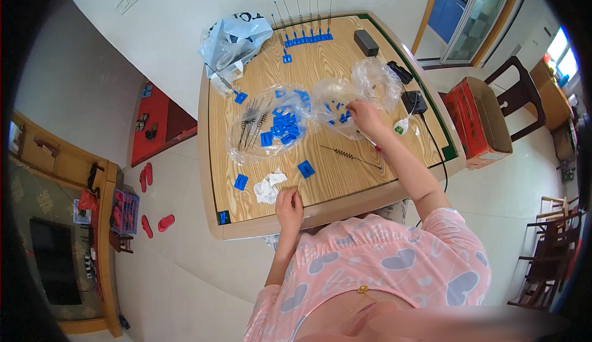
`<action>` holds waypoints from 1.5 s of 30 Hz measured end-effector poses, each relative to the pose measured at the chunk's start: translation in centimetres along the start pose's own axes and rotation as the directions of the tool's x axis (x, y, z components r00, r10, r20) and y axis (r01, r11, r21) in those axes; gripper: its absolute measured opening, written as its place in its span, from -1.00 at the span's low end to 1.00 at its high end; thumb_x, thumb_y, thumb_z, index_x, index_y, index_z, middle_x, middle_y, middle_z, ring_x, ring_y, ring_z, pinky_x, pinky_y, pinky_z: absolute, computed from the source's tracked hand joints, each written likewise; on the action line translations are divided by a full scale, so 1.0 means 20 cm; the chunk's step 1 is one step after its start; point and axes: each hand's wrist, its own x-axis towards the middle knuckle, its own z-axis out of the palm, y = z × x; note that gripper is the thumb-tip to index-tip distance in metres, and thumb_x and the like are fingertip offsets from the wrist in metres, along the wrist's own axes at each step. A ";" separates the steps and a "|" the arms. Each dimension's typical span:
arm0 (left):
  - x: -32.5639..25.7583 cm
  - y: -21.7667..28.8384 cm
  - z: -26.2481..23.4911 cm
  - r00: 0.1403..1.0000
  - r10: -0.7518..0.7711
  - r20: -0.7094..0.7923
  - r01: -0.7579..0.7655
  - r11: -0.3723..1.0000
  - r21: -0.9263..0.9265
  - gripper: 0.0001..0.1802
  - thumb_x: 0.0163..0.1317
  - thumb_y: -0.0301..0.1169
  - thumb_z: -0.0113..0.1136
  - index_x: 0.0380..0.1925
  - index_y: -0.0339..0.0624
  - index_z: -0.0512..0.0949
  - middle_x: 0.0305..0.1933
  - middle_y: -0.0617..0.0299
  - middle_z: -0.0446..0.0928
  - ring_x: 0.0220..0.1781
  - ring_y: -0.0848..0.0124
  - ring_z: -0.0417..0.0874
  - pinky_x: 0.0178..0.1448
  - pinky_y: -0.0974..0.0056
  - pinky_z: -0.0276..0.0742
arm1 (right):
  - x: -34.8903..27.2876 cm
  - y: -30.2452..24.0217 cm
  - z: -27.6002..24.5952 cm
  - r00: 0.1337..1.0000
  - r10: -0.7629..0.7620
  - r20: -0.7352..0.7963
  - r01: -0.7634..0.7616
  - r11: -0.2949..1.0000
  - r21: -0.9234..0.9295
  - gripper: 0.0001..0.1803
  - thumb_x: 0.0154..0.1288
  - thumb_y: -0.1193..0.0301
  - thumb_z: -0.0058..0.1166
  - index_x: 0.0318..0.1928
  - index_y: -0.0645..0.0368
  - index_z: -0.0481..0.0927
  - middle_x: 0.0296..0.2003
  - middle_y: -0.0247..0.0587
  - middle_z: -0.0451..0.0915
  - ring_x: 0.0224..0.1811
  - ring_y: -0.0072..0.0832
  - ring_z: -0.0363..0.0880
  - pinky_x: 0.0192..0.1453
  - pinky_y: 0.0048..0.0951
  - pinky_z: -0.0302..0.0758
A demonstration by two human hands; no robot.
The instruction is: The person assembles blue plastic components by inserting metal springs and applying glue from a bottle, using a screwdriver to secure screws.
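My right hand [365, 119] reaches into a clear plastic bag [320, 98] of small blue pieces [333, 112]. Its fingertips are pinched, and what they hold, if anything, is too small to make out. At the table's near edge rests my left hand [288, 206], fingers curled; their contents cannot be seen. Beside it lie a crumpled white tissue [269, 186] and a square blue plastic base [306, 169]. Another clear bag, farther off, holds blue bases [287, 126] and several thin rods with springs [251, 123]. A single spring rod [345, 154] lies below my right forearm.
Several spring rods stand upright in a row of blue bases [308, 40] at the far edge. A pale blue plastic bag [234, 40] sits at the far left. A dark box [365, 43] and a black adapter with a cable [414, 101] lie right. A red carton [478, 123] stands beside the table.
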 end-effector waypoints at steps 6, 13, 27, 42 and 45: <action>-0.01 -0.01 0.00 0.999 0.011 -0.035 -0.012 1.000 -0.022 -0.87 0.09 -0.62 0.15 -0.33 -0.27 0.55 -0.36 0.06 0.48 -0.34 0.16 0.55 -0.28 0.23 0.47 | 0.11 0.05 0.13 0.985 0.031 0.171 0.004 0.980 -0.200 -0.77 0.22 0.40 -0.07 -0.22 0.13 0.64 -0.23 -0.07 0.60 -0.13 -0.10 0.56 -0.05 -0.17 0.48; 0.00 0.02 -0.01 0.999 0.020 -0.031 -0.020 1.000 -0.008 -0.87 0.10 -0.61 0.14 -0.32 -0.26 0.55 -0.37 0.06 0.48 -0.34 0.16 0.55 -0.28 0.23 0.47 | 0.15 0.13 0.22 0.983 0.017 0.184 0.031 0.966 -0.255 -0.77 0.22 0.37 -0.06 -0.22 0.12 0.64 -0.22 -0.05 0.57 -0.13 -0.08 0.56 -0.06 -0.16 0.48; 0.00 0.01 -0.01 1.000 0.011 -0.027 -0.011 1.000 0.000 -0.88 0.08 -0.60 0.16 -0.34 -0.26 0.56 -0.40 0.05 0.47 -0.36 0.14 0.54 -0.29 0.20 0.45 | 0.16 0.13 0.15 0.996 -0.062 0.070 0.066 0.997 -0.047 -0.76 0.17 0.46 -0.06 -0.21 0.15 0.64 -0.21 -0.03 0.58 -0.09 -0.09 0.56 0.00 -0.17 0.48; -0.01 0.00 0.00 1.000 -0.018 -0.018 0.017 1.000 -0.010 -0.88 0.10 -0.58 0.16 -0.32 -0.25 0.57 -0.38 0.06 0.49 -0.33 0.14 0.55 -0.24 0.20 0.48 | -0.04 0.13 0.05 0.957 -0.054 0.285 0.077 0.995 -0.068 -0.78 0.10 0.45 -0.03 -0.29 0.09 0.68 -0.28 -0.06 0.59 -0.18 -0.11 0.58 -0.09 -0.19 0.50; 0.00 0.00 0.01 1.000 -0.009 -0.021 0.009 1.000 -0.018 -0.88 0.10 -0.57 0.17 -0.32 -0.25 0.57 -0.38 0.07 0.49 -0.35 0.15 0.55 -0.26 0.20 0.47 | -0.09 0.17 0.07 0.966 -0.083 0.245 0.104 0.992 -0.072 -0.82 0.13 0.46 0.01 -0.30 0.14 0.67 -0.29 -0.07 0.59 -0.17 -0.12 0.56 -0.08 -0.22 0.48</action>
